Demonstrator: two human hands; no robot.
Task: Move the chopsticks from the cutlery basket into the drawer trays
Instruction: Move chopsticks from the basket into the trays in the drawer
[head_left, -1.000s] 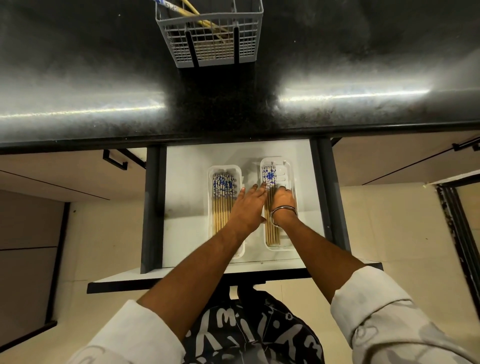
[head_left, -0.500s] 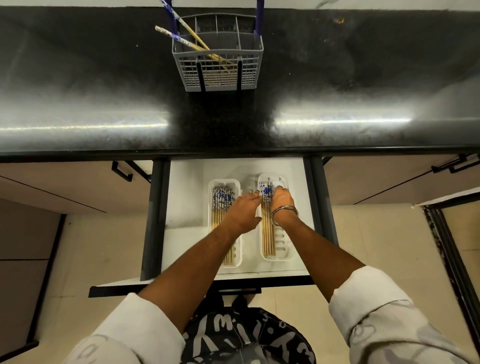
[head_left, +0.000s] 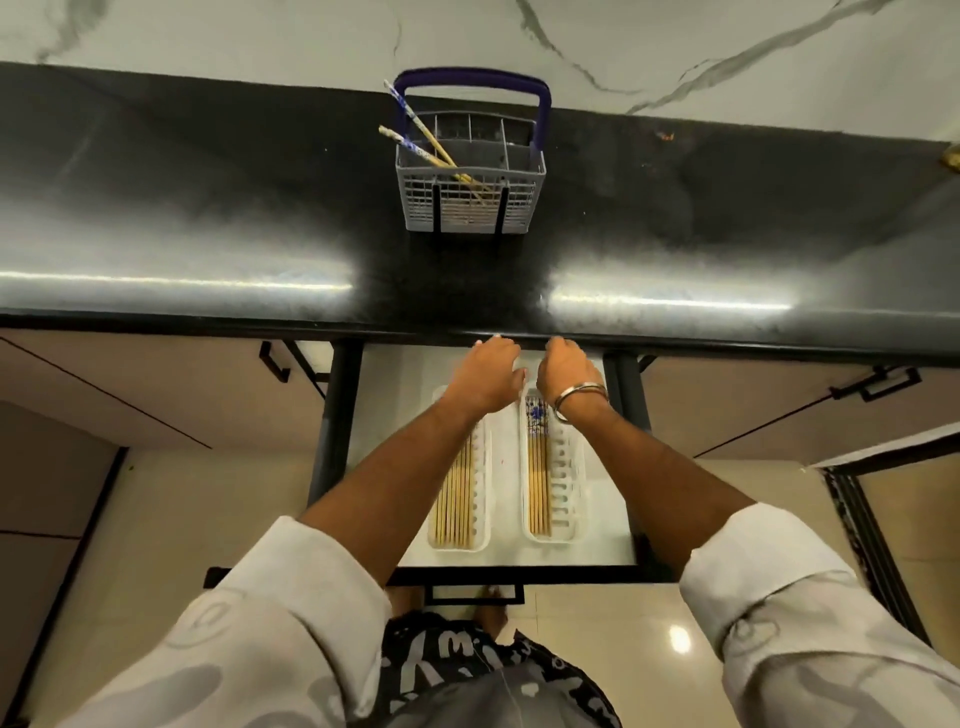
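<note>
Both hands are raised over the far end of the open drawer (head_left: 387, 405), just under the front edge of the black countertop (head_left: 208, 218). The left hand (head_left: 485, 379) and the right hand (head_left: 566, 374) sit side by side, a narrow gap between them, palms down, fingers loosely curled and holding nothing (a metal bangle (head_left: 579, 397) circles the right wrist). Below them two white trays (head_left: 569, 488) lie parallel on the drawer floor, long sides running from the drawer's front edge toward its back. The left tray holds a full row of chopsticks (head_left: 457, 499); the right tray holds only a few, pressed against its left wall, blue-patterned ends pointing toward the back. The grey cutlery basket (head_left: 470, 179) with a blue handle stands near the countertop's back edge, and two more chopsticks (head_left: 415, 137) lean out of its left corner, patterned ends up.
</note>
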